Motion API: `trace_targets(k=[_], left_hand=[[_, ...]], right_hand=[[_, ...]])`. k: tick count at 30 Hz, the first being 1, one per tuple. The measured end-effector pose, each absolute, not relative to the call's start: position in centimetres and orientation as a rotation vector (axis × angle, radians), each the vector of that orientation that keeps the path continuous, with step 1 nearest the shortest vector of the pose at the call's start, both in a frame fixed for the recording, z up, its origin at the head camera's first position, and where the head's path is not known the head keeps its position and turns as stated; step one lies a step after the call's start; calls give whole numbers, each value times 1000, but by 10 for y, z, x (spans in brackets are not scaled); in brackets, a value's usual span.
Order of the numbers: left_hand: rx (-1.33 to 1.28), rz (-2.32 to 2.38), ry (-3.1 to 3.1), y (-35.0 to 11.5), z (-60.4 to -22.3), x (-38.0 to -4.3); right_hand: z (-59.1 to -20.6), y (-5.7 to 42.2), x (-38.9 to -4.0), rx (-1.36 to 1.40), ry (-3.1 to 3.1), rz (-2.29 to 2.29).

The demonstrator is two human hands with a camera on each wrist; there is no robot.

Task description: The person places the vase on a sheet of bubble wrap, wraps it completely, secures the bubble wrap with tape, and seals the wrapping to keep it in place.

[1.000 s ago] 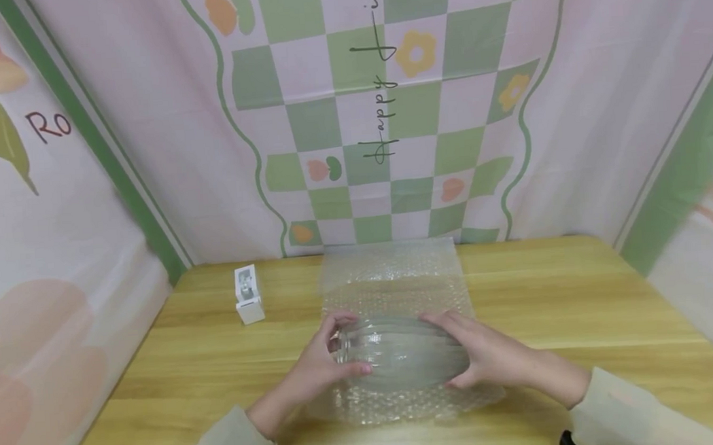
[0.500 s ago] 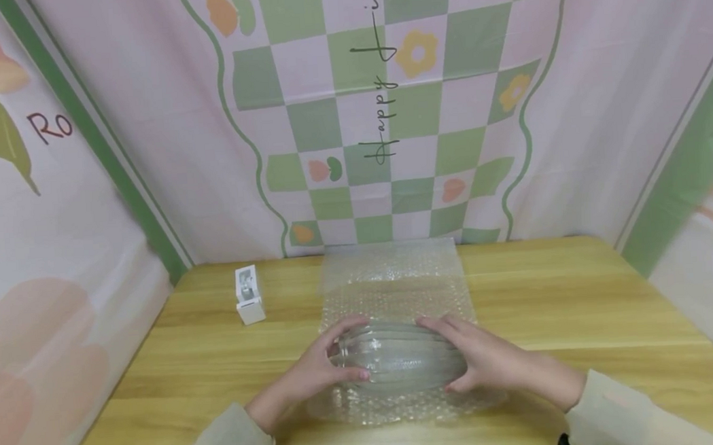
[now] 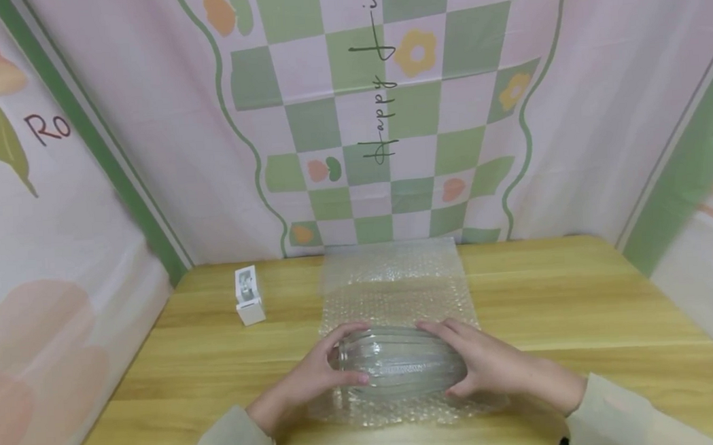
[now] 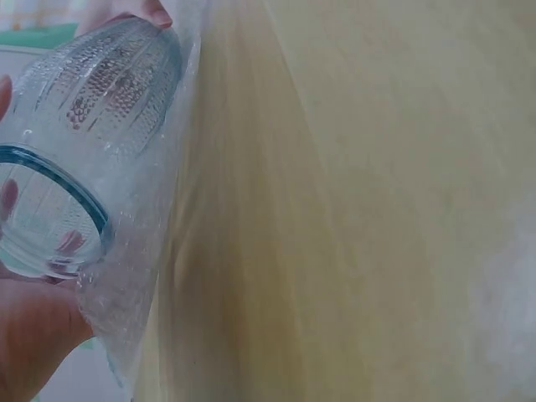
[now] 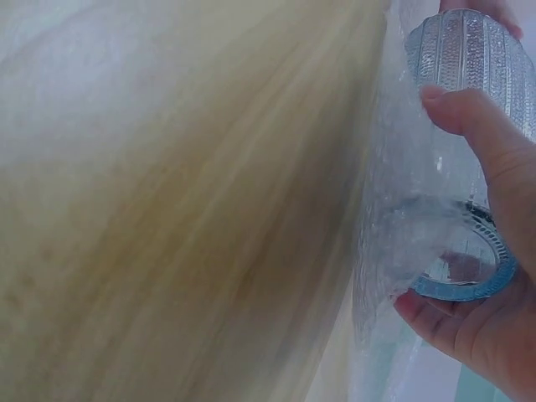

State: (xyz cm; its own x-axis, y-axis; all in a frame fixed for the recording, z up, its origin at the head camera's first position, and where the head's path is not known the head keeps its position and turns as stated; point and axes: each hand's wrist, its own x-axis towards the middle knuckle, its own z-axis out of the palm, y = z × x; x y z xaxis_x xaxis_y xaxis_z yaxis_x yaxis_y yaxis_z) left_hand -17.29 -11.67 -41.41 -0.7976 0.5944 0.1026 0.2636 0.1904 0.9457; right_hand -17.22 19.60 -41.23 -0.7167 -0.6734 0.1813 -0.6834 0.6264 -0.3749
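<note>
A clear ribbed glass vase (image 3: pixel 402 361) lies on its side on a sheet of bubble wrap (image 3: pixel 398 298). My left hand (image 3: pixel 317 374) grips it near the mouth end, thumb on the near side and fingers over the far side. Around the other end, my right hand (image 3: pixel 490 360) holds it in a similar way. In the left wrist view the round open mouth of the vase (image 4: pixel 105 92) shows, with bubble wrap (image 4: pixel 138 243) underneath. The right wrist view shows the vase's base end and its beaded ribs (image 5: pixel 469 50) beside my right thumb.
A small white box (image 3: pixel 250 304) with a cut-out front stands at the back left of the wooden table (image 3: pixel 551 292). The bubble wrap reaches back to the table's far edge, where a patterned cloth (image 3: pixel 356 120) hangs. Cloth walls also stand at both sides.
The vase has shifted slightly toward me and appears to have rolled a little, with both hands still around it. My left fingers have moved slightly farther along it. The bubble wrap and box stay put.
</note>
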Motion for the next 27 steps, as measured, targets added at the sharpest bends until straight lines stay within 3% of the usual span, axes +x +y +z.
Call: trace_targets(k=[16, 27], left_hand=[[861, 1262, 2625, -108, -399, -174], [1155, 603, 3066, -81, -389, -161]], right_hand=[[-411, 193, -171, 1137, -2837, 627], [-410, 193, -170, 1118, -2856, 597]])
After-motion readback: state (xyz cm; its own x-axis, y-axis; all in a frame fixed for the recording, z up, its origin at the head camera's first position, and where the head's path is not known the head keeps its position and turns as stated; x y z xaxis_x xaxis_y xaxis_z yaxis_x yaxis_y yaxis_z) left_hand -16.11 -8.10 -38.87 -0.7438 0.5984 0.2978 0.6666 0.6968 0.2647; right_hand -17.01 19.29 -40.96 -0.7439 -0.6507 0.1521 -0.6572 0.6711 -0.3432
